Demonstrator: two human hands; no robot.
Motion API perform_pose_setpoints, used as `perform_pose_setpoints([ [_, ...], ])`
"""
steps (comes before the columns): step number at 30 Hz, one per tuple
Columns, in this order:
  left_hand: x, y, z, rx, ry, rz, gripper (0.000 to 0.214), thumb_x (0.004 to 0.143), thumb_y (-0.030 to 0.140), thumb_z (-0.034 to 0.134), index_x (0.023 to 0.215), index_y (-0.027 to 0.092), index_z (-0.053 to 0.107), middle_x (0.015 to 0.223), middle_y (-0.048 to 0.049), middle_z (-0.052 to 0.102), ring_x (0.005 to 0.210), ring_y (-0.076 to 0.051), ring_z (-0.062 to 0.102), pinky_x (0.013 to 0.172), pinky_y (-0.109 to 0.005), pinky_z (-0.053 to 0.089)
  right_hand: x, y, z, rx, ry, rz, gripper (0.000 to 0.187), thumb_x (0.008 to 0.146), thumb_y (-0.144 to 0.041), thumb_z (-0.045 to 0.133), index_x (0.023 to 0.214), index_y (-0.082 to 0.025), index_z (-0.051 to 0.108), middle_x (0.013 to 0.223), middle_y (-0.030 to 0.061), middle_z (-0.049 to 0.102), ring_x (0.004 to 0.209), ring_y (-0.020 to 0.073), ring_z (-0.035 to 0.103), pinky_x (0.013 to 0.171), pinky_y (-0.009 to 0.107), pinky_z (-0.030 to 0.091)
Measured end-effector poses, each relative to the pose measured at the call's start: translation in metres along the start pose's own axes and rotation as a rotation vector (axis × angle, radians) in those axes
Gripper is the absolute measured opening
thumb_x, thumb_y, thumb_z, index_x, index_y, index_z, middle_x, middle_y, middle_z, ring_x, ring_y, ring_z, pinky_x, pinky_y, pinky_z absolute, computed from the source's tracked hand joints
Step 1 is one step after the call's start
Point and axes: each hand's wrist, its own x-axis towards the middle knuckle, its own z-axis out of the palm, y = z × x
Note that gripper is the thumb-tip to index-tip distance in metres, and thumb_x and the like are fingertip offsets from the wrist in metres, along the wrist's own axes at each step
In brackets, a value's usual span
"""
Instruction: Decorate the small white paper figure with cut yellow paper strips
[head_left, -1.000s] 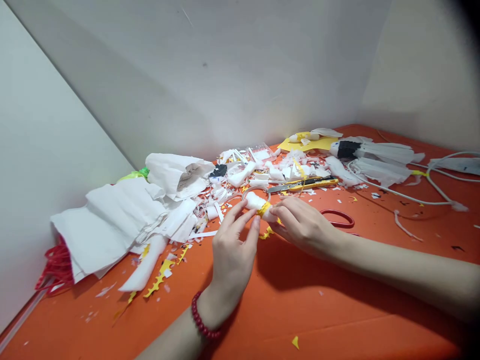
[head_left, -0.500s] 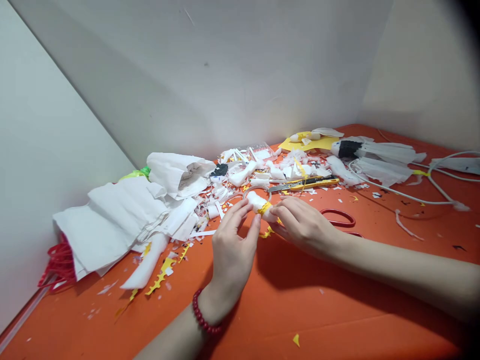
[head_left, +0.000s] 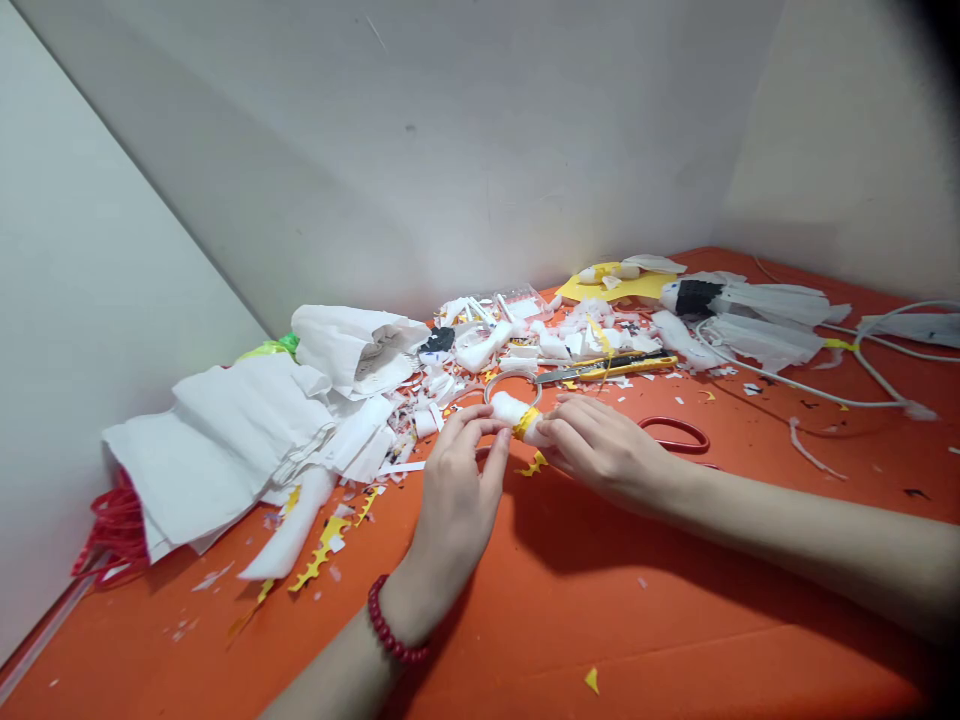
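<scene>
A small white foam-like roll (head_left: 511, 407) with a jagged yellow paper strip (head_left: 526, 422) around it is between my hands above the table. My right hand (head_left: 615, 447) pinches the right end of the roll. The thumb and fingertips of my left hand (head_left: 461, 490) are drawn together against its left side, by the yellow strip. Just behind the roll shows a white ring (head_left: 513, 374), and a yellow cutter knife (head_left: 626, 368) with its blade out lies beside it. Red-handled scissors (head_left: 679, 434) lie partly hidden behind my right hand.
White tissue sheets (head_left: 225, 430) and a red net-like bundle (head_left: 116, 530) are at the left. White and yellow scraps (head_left: 480, 350) spread along the back. A tissue figure with a black band (head_left: 697, 297) and a white cable (head_left: 802, 388) lie at the right on the orange table (head_left: 675, 640).
My left hand has shifted slightly left and its thumb and fingertips have drawn closer together. The yellow strip now sits more evenly around the roll. My right hand has barely moved.
</scene>
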Motion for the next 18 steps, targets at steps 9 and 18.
perform_pose_setpoints([
  [9, 0.0002, -0.0051, 0.0028, 0.1, -0.025, 0.054, 0.009, 0.083, 0.016, 0.049, 0.083, 0.017, 0.058, 0.099, -0.0078, 0.059, 0.096, -0.019, 0.057, 0.086, -0.036, 0.046, 0.0014, -0.0033, -0.0009, 0.04, 0.009, -0.008, 0.021, 0.088, -0.008, 0.035, 0.076, -0.014, 0.052, 0.068, 0.0062, 0.052, 0.064, 0.0169, 0.049, 0.062, 0.03, 0.044],
  [18, 0.0011, -0.0019, 0.0051, 0.112, -0.058, 0.047, 0.009, 0.084, 0.014, 0.043, 0.081, 0.016, 0.052, 0.097, -0.0082, 0.054, 0.095, -0.019, 0.054, 0.084, -0.035, 0.046, 0.0025, -0.0045, -0.0016, 0.012, -0.007, -0.011, 0.023, 0.087, -0.007, 0.035, 0.074, -0.014, 0.053, 0.066, 0.0057, 0.053, 0.063, 0.0162, 0.047, 0.063, 0.029, 0.043],
])
